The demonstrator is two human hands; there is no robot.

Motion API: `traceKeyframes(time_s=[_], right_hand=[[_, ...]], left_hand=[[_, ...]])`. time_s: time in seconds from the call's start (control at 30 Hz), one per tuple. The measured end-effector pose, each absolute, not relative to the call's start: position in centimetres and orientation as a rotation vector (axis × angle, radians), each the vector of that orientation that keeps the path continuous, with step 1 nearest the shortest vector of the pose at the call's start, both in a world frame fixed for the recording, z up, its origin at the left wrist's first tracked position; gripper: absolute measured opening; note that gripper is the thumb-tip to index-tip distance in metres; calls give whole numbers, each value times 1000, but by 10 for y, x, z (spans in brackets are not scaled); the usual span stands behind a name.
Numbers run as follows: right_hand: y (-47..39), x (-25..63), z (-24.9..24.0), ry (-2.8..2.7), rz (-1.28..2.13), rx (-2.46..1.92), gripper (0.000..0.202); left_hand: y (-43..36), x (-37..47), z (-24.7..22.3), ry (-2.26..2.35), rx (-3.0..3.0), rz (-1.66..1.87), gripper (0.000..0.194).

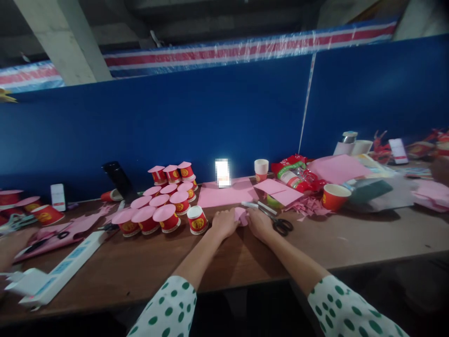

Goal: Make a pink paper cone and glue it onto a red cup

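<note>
Between my two hands is a small pink paper piece (241,216), held just above or on the brown table. My left hand (224,223) grips its left side with fingers closed. On its right side, my right hand (258,223) closes on the paper too. Left of my left hand stands a red paper cup (197,220) with a white rim. Several red cups topped with pink paper discs (166,213) stand in rows beyond it. Black-handled scissors (282,227) lie beside my right hand, near a white pen-like stick (249,204).
Pink sheets (228,194) lie behind my hands, with a bright phone-like screen above them. Pink scraps (310,206), a red cup (336,196) and a red plastic packet (291,173) are at right. A white power strip (66,267) lies left. Another person's hand (16,245) is far left.
</note>
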State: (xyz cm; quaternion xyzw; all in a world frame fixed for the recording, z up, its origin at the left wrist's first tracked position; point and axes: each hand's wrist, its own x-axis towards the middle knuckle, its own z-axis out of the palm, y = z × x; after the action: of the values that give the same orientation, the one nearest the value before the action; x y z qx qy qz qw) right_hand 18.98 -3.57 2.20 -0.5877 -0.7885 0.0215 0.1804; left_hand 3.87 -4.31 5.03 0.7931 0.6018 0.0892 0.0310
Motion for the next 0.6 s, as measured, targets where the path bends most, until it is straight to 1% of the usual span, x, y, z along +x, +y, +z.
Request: traceKeyframes(time_s=[0.1,0.17,0.4,0.5,0.6], right_hand=[[-34,190,19,-2214,52,-1653,27],[-33,190,19,-2197,62,-1664,28],[-33,192,20,-2074,183,-1634,28],[-29,193,18,-1922,232,-1564,29],[-26,193,19,-1894,383,-1399,23]], left_hand=[[-35,35,48,1749,2352,436,37],[-30,33,45,1681,2254,601,37],[-23,33,38,1585,1939,1027,51],[-22,28,38,1451,1807,1196,49],[-25,23,40,1352,1614,1320,49]])
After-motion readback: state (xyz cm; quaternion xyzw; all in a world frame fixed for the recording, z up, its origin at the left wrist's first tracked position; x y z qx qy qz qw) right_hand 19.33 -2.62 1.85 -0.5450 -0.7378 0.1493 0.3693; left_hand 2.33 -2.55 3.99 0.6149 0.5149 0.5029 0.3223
